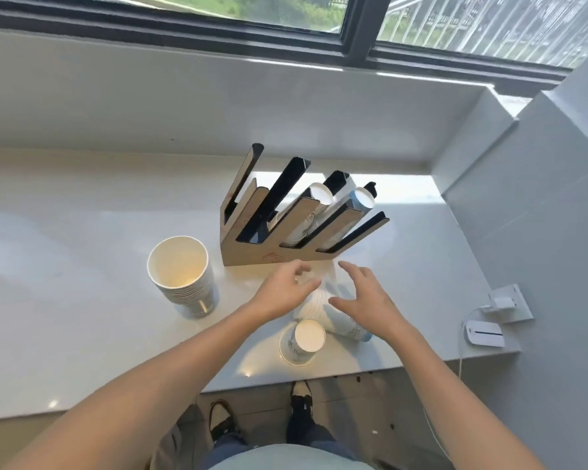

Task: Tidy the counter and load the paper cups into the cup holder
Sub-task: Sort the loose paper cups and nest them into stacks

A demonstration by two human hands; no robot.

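A wooden cup holder (252,256) with slanted black slots stands on the white counter (82,317). Two of its right-hand slots hold stacks of paper cups (321,195). An upright stack of nested cups (180,276) sits to the holder's left. In front of the holder a clear plastic sleeve with cups (319,308) lies on its side, and a small upside-down stack (308,337) stands near the counter edge. My left hand (286,290) and my right hand (367,296) hover over the sleeve, fingers spread, holding nothing.
A white charger (501,303) is plugged into a wall socket at right, with a small white device (484,334) lying on the counter beside it and a cable hanging down. A window runs along the back. My shoes (301,398) show below the counter edge.
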